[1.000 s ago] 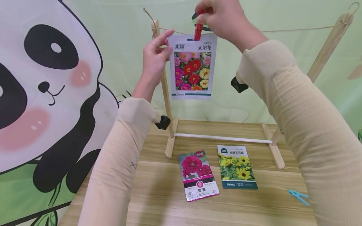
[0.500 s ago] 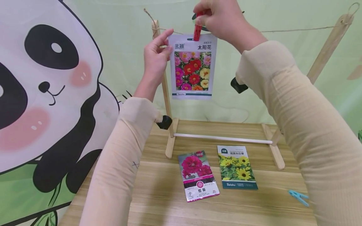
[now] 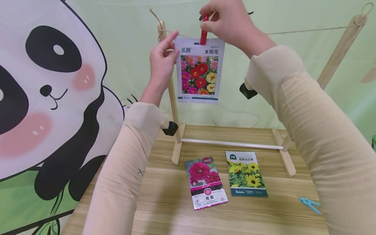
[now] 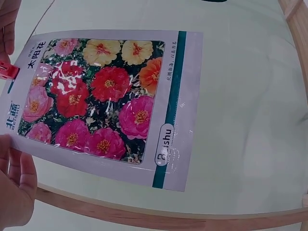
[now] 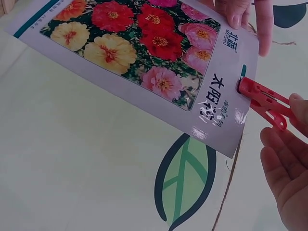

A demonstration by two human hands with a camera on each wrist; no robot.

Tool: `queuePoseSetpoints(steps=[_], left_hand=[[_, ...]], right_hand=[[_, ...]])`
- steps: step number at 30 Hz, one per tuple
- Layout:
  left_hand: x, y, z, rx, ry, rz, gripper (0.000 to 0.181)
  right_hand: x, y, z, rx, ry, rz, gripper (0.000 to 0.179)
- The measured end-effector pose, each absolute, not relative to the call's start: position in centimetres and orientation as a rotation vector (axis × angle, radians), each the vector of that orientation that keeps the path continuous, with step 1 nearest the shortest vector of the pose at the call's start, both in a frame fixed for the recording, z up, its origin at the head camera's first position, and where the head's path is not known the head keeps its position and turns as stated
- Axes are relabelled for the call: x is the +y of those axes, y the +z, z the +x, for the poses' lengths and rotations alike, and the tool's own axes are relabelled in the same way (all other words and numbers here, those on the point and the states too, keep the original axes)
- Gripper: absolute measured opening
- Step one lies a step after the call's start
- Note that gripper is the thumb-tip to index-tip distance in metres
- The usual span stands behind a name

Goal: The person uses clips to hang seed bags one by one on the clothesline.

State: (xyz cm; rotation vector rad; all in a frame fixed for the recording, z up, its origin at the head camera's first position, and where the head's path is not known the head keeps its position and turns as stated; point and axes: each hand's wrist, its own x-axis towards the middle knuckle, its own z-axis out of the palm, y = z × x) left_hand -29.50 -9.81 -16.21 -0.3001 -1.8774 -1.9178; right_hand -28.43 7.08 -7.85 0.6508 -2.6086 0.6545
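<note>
A white seed packet printed with red, pink and yellow flowers is upright at the left part of the twine. My left hand pinches its left edge near the top corner, thumb in front. Above, my right hand grips a red clothespin between thumb and fingers. In the right wrist view, the red clothespin has its tip over the packet's top edge beside the hang slot. The twine runs behind the packet's top; whether the clothespin also clamps it I cannot tell.
On the wooden table lie a magenta-flower seed packet, a yellow-flower seed packet and a light blue clothespin. The wooden posts of the rack carry the twine, and a white rod joins its feet. A panda backdrop stands at left.
The right hand and red clothespin have shifted slightly left and down. The packet's top edge sits a little lower, while the left hand still holds its edge. The packets on the table have not moved.
</note>
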Motion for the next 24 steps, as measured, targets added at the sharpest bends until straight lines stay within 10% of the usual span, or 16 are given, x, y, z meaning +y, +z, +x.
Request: queuePoseSetpoints(steps=[24], left_hand=[[-9.3,-16.0,-27.1,-1.952,-1.708,-0.267,0.040]], right_hand=[[7.9,-8.8,-29.0,-2.579,0.626,0.665,0.042]])
